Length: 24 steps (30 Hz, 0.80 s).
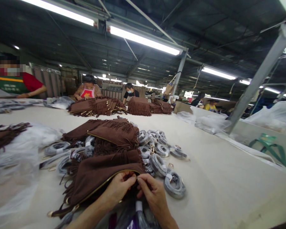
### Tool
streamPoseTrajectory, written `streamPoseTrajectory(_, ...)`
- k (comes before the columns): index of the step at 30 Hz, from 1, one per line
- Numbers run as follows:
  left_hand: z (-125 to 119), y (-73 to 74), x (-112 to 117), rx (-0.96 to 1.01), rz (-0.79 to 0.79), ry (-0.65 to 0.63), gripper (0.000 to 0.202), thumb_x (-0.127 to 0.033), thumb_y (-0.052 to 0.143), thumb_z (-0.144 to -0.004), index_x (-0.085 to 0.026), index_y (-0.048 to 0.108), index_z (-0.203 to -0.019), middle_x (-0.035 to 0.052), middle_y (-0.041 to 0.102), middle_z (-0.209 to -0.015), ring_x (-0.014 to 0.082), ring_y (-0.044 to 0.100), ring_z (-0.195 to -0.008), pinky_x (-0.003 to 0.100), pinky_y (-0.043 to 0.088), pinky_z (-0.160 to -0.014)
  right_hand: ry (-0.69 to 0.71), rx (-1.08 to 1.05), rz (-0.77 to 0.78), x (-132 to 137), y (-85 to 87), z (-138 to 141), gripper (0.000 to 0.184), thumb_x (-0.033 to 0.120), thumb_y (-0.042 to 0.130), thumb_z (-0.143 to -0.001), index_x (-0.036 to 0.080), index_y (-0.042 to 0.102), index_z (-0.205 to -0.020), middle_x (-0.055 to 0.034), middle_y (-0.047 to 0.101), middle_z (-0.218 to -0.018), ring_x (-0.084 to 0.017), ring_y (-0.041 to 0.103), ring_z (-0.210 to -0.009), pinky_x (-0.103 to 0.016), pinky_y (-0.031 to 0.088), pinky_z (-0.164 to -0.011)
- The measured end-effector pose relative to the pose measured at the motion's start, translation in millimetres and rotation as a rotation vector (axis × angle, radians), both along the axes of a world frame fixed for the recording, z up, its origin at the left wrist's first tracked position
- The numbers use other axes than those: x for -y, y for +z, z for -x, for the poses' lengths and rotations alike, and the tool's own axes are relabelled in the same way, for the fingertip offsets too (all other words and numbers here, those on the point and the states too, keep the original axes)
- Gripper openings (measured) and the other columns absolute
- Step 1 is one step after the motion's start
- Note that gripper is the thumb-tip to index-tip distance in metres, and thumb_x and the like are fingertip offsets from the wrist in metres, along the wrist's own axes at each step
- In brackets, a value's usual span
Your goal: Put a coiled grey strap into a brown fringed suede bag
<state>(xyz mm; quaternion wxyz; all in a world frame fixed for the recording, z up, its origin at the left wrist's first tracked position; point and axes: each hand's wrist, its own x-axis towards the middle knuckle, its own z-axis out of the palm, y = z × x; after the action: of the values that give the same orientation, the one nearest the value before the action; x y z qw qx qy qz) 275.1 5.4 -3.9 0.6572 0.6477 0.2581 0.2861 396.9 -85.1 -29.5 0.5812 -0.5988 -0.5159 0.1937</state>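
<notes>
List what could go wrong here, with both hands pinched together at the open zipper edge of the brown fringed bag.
1. The left hand and right hand meet at the zipper edge of the brown fringed bag; loose fringe beside it could get caught.
2. Coiled grey straps lie right next to the bag, so shifting it may push them along or tangle them.
3. The stacked bags behind lean unevenly and might slide.

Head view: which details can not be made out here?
- What the left hand and right hand pinch at the brown suede fringed bag: covered by fingers.
- Dark thing below the hands: cut by the bottom edge.
- Grey coiled straps: blurred, fittings unclear.
- Far workers' hands: too small.
</notes>
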Motion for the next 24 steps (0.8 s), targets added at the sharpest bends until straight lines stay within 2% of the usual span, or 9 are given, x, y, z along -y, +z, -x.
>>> streamPoseTrajectory(8, -1, -9.4, 1, 0.040, -0.086, 0.035, 0.017, -0.033, 0.059, -0.068, -0.016, 0.061, -0.072, 0.0013, 0.062, -0.073, 0.0202, 0.054, -0.077, 0.030, 0.043, -0.078, -0.004, 0.225, 0.025, -4, -4.9, 3, 0.026, 0.031, 0.046, -0.093, 0.020, 0.054, -0.070, 0.0039, 0.056, -0.056, -0.012, 0.059, -0.046, -0.020, 0.040, -0.049)
streamPoseTrajectory(12, -3, -10.6, -4, 0.012, -0.097, 0.035, 0.021, -0.035, 0.058, -0.070, -0.016, 0.065, -0.076, 0.0022, 0.064, -0.073, 0.0216, 0.057, -0.080, 0.030, 0.044, -0.078, -0.013, 0.313, 0.050, -3, 6.7, 2, 0.026, 0.029, 0.043, -0.094, 0.021, 0.056, -0.073, 0.0035, 0.057, -0.054, -0.013, 0.058, -0.048, -0.022, 0.043, -0.053)
streamPoseTrajectory(13, -3, -8.8, -5, -0.019, -0.101, 0.019, 0.023, -0.036, 0.057, -0.071, -0.015, 0.066, -0.079, 0.0019, 0.064, -0.072, 0.0206, 0.057, -0.076, 0.029, 0.045, -0.074, -0.021, 0.347, 0.037, 1, 11.3, 1, 0.023, 0.028, 0.043, -0.094, 0.021, 0.060, -0.080, 0.0015, 0.062, -0.060, -0.014, 0.061, -0.053, -0.023, 0.046, -0.056)
streamPoseTrajectory(15, 2, -1.3, -7, -0.111, -0.114, -0.029, 0.029, -0.035, 0.054, -0.075, -0.014, 0.068, -0.090, 0.0011, 0.064, -0.071, 0.0180, 0.055, -0.066, 0.027, 0.044, -0.062, -0.035, 0.443, -0.001, 16, 17.3, -2, 0.019, 0.026, 0.047, -0.093, 0.021, 0.063, -0.101, -0.0061, 0.071, -0.086, -0.019, 0.068, -0.077, -0.027, 0.052, -0.072)
streamPoseTrajectory(17, 12, 11.0, -6, -0.212, -0.183, -0.098, 0.031, -0.029, 0.051, -0.078, -0.015, 0.068, -0.099, 0.0014, 0.066, -0.073, 0.0174, 0.056, -0.062, 0.024, 0.042, -0.054, -0.002, 0.588, -0.013, 39, 13.4, -9, 0.026, 0.028, 0.056, -0.088, 0.022, 0.062, -0.112, -0.0122, 0.066, -0.118, -0.025, 0.063, -0.107, -0.033, 0.051, -0.090)
streamPoseTrajectory(19, 27, 24.2, 0, -0.289, -0.388, -0.183, 0.031, -0.019, 0.050, -0.077, -0.018, 0.070, -0.101, 0.0027, 0.070, -0.082, 0.0194, 0.062, -0.071, 0.024, 0.047, -0.060, 0.077, 0.781, 0.019, 63, -2.2, -19, 0.026, 0.033, 0.067, -0.082, 0.024, 0.065, -0.106, -0.0132, 0.058, -0.133, -0.031, 0.054, -0.122, -0.040, 0.046, -0.101)
streamPoseTrajectory(21, 45, 32.1, 9, -0.338, -0.706, -0.264, 0.034, -0.011, 0.049, -0.077, -0.021, 0.070, -0.102, 0.0045, 0.072, -0.098, 0.0215, 0.065, -0.089, 0.026, 0.049, -0.077, 0.145, 0.959, 0.033, 82, -23.5, -30, 0.027, 0.034, 0.071, -0.079, 0.025, 0.066, -0.104, -0.0139, 0.055, -0.138, -0.035, 0.050, -0.128, -0.045, 0.045, -0.104)
streamPoseTrajectory(24, 74, 25.1, 19, -0.397, -1.209, -0.303, 0.046, -0.005, 0.045, -0.083, -0.023, 0.062, -0.121, 0.0080, 0.060, -0.133, 0.0233, 0.058, -0.115, 0.031, 0.044, -0.099, 0.185, 1.019, 0.093, 95, -45.1, -41, 0.034, 0.027, 0.074, -0.076, 0.023, 0.065, -0.109, -0.0178, 0.047, -0.145, -0.036, 0.041, -0.135, -0.044, 0.044, -0.106)
